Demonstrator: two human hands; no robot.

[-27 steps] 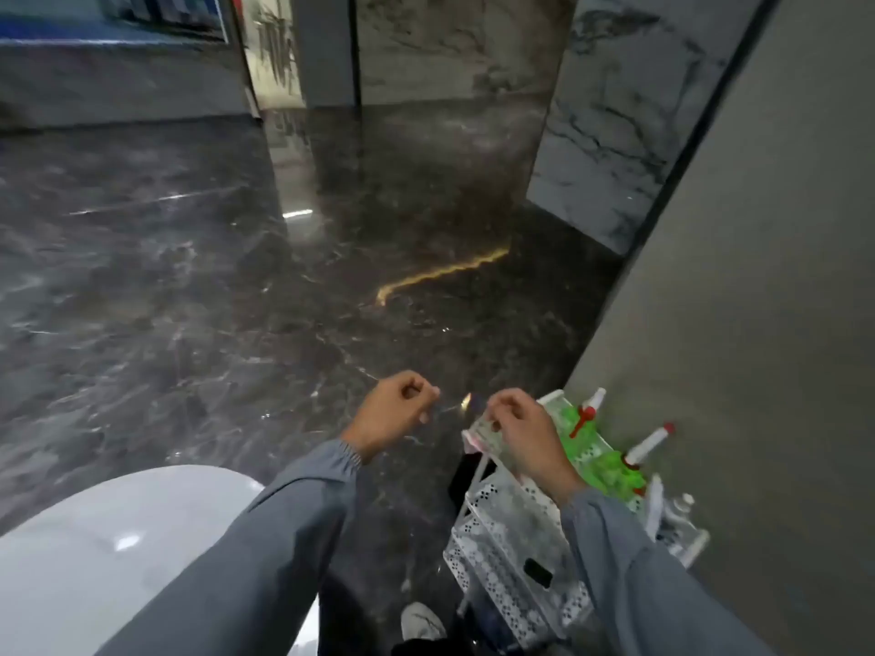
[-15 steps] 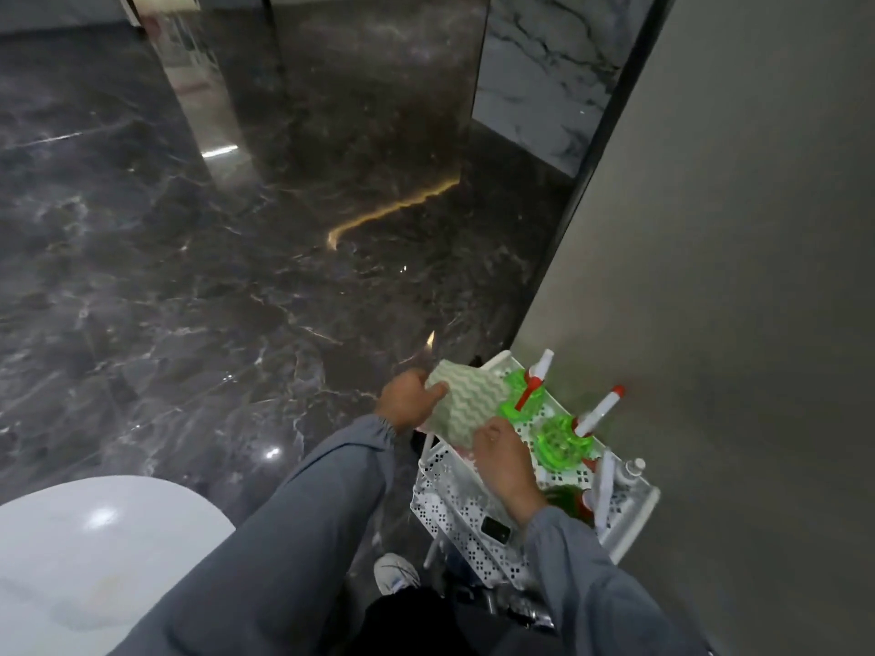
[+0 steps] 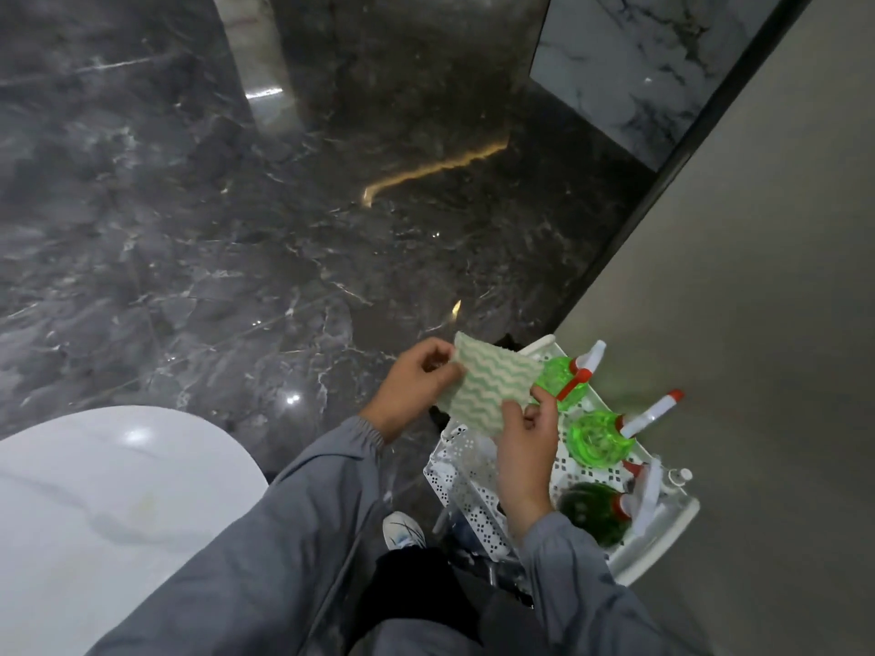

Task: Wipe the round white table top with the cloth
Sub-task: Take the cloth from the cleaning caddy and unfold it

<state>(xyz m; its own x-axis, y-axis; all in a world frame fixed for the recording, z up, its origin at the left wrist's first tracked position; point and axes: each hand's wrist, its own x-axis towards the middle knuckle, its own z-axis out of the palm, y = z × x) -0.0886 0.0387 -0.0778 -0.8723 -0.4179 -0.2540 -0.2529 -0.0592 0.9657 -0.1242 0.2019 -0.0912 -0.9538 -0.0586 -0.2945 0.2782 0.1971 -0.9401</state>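
Note:
A pale cloth with green wavy stripes [image 3: 492, 388] is spread flat between my two hands, above a white cart. My left hand [image 3: 416, 388] pinches its left edge. My right hand [image 3: 525, 447] pinches its lower right corner. The round white table top [image 3: 109, 504] lies at the lower left, glossy, with a faint yellowish smear near its middle. The cloth is well to the right of the table and does not touch it.
A white perforated cart [image 3: 466, 485] stands against the grey wall [image 3: 738, 324] on the right and holds several green spray bottles [image 3: 599, 440] with red-and-white triggers. Dark polished marble floor [image 3: 236, 229] stretches ahead. My shoe [image 3: 402, 530] shows beside the cart.
The cloth, first bunched in my right hand, has been unfolded and now hangs flat between both hands. The view has tilted down, showing more of the table and cart.

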